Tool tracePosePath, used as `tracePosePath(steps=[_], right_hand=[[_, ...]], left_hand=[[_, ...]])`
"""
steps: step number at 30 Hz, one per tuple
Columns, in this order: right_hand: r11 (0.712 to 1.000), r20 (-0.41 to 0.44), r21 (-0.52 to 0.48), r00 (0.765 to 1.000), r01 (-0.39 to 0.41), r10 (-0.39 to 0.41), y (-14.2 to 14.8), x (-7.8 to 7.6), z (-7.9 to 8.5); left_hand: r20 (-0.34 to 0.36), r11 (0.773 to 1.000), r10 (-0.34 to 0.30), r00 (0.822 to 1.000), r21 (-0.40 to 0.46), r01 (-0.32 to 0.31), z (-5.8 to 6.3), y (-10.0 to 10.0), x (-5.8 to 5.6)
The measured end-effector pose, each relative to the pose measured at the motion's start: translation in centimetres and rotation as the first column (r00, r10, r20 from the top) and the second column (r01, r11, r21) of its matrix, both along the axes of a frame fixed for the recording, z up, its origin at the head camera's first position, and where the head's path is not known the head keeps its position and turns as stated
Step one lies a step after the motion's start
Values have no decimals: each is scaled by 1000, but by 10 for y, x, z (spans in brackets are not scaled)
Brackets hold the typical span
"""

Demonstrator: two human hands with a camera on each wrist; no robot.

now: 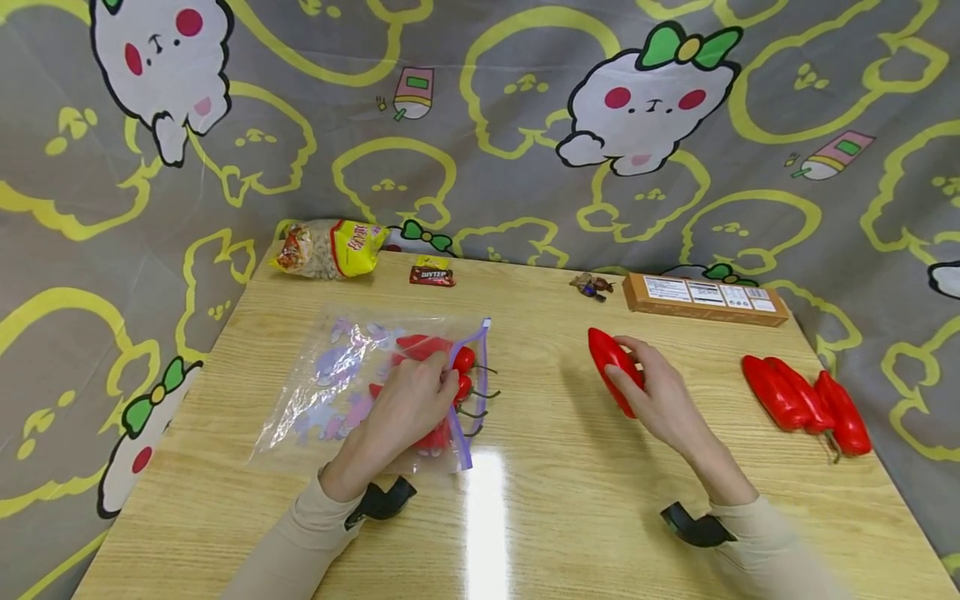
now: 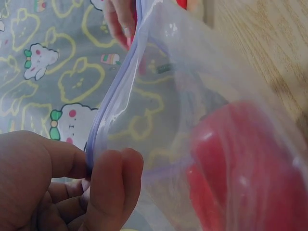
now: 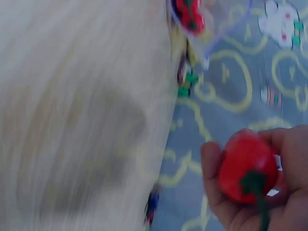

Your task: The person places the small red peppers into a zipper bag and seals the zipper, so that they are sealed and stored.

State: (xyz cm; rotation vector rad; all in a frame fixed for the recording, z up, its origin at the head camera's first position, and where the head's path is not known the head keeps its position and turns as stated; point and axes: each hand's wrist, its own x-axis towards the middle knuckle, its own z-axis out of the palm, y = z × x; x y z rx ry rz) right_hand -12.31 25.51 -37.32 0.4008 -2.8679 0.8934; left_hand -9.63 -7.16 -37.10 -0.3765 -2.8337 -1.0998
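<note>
A clear zip bag [image 1: 288,417] with a purple zip strip lies on the table, its mouth facing right. Inside it are several red peppers [image 1: 464,360], their dark stems poking out at the mouth. My left hand [image 1: 405,400] pinches the bag's rim; in the left wrist view the thumb and fingers [image 2: 108,183] hold the purple zip edge, and the mouth gapes. To the right of the bag, my right hand [image 1: 663,400] holds another red pepper [image 1: 609,362] above the table. The right wrist view shows fingers wrapped around this pepper [image 3: 248,166], with its green stem toward the camera.
Three red peppers [image 1: 780,396] lie at the table's right side. Along the back edge are a yellow-and-clear food bag [image 1: 322,250], a red-brown wrapped bar [image 1: 432,276], some small dark items [image 1: 591,287] and a long brown box [image 1: 705,300]. A patterned curtain [image 1: 510,192] hangs behind.
</note>
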Motion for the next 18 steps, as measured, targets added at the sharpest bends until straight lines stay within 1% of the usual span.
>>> tracePosePath(steps=[2,4,5,7,9,11,13,16,18], right_hand=[[998,71,-40,997,-40,43,-13,2,-1],[993,166,-92,982,-78,92,-26,4,0],[988,215,-121,969,-97,122,-31,5,0],[973,305,-183,933,-139,190,-42,8,2],[956,360,-222,895,-193,265,-52,10,3],[934,389,-256,858,-248,334,-60,11,4],[908,392,-291,828,-301,400,-67,12,3],[882,380,-315,805,-350,455,-79,12,2],[872,364,-317,801,-374,476,-87,12,1]], left_hand=[[-2,1000,1,1000,-3,-1,0,0,0],[-3,1000,0,1000,-3,0,-1,0,0],[-4,1000,-1,1000,-3,1,-1,0,0],[-5,1000,-2,1000,-2,2,-1,0,0],[-5,1000,-2,1000,1,2,-1,-1,0],[-8,1000,-1,1000,1,1,-1,-1,1],[-8,1000,1,1000,2,-1,-1,-1,0],[1,1000,1,1000,6,-1,0,-1,0],[10,1000,-1,1000,11,1,0,-1,0]])
